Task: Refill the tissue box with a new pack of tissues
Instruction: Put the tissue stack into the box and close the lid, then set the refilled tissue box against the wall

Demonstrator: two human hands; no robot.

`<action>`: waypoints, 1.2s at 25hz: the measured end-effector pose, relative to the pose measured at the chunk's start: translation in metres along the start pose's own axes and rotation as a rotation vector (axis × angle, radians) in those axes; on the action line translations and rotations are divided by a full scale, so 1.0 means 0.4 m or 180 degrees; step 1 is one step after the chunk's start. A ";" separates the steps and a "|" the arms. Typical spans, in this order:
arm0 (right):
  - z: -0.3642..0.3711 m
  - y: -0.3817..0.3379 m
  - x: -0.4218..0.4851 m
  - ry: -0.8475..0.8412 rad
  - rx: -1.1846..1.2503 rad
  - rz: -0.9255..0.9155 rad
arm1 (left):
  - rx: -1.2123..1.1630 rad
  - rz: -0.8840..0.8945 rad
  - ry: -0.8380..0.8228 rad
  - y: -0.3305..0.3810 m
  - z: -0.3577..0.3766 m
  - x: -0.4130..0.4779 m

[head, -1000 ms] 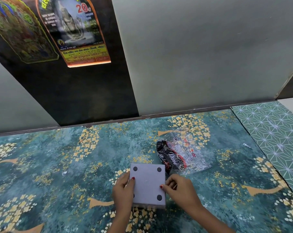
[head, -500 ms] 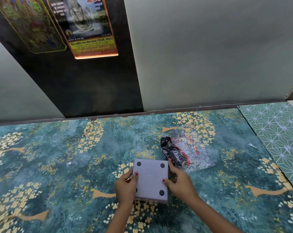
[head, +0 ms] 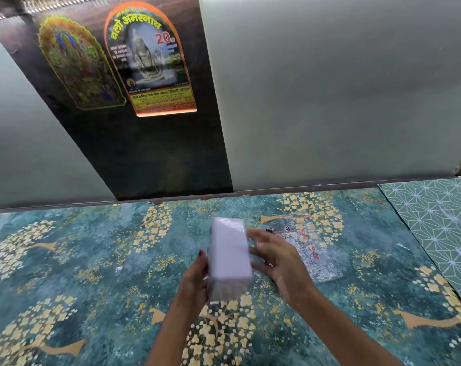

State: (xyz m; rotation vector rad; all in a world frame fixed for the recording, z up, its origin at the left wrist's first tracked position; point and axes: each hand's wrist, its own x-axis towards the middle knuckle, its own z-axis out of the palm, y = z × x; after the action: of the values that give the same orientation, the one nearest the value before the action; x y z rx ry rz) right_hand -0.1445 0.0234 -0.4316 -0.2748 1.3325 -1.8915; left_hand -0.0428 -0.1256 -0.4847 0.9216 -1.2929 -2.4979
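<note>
We see the tissue box (head: 230, 257) motion-blurred, long axis pointing away from us. Left grip (head: 195, 280) holds its left side; right grip (head: 278, 260) is spread wide just right of it, contact unclear.

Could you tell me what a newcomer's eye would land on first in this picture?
Most likely the pale lilac box in the middle, blurred, with the left hand on its side and the right hand open beside it. Then the teal tablecloth with gold blossoms, and the crumpled clear wrapper lying on it just right of the hands. Up on the dark wall panel, an orange-edged poster stands out.
</note>
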 end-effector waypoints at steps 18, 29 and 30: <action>-0.082 0.004 0.274 0.0688 -0.0711 0.1156 | -0.0400 -0.0146 0.0633 0.079 0.052 0.220; -0.123 -0.007 0.521 0.1357 -0.2243 0.0074 | 0.1108 -0.0421 0.0418 0.123 0.060 0.274; -0.133 0.003 0.509 0.1325 -0.2408 -0.0131 | 0.1225 -0.0396 0.0375 0.117 0.063 0.270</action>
State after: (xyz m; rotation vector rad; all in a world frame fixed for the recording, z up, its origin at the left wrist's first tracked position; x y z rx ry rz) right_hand -0.3100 -0.0826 -0.5070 -0.2887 2.3172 -1.4395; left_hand -0.1488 -0.1826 -0.4848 1.2433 -1.7606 -2.2772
